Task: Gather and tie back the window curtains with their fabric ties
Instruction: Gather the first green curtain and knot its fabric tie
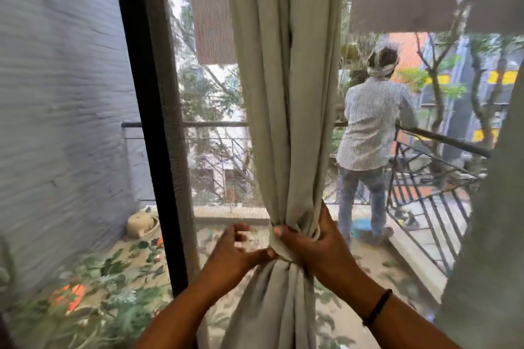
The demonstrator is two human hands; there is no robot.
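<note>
A pale grey-green curtain (286, 93) hangs in the middle of the window, bunched into a narrow waist low down. My right hand (309, 241) grips that waist, fingers curled round the gathered folds and thumb across the front. A fabric tie (279, 246) of the same cloth wraps the bunch just under the thumb. My left hand (238, 249) is at the curtain's left side, its fingertips meeting the tie at the waist; the hand is blurred. A second curtain (493, 207) hangs at the right edge.
A black window frame post (147, 122) stands left of the curtain, with mesh screen behind it. Outside, a person in a checked shirt (371, 122) stands on the balcony by a black railing (425, 193). A grey wall (56, 93) is at the left.
</note>
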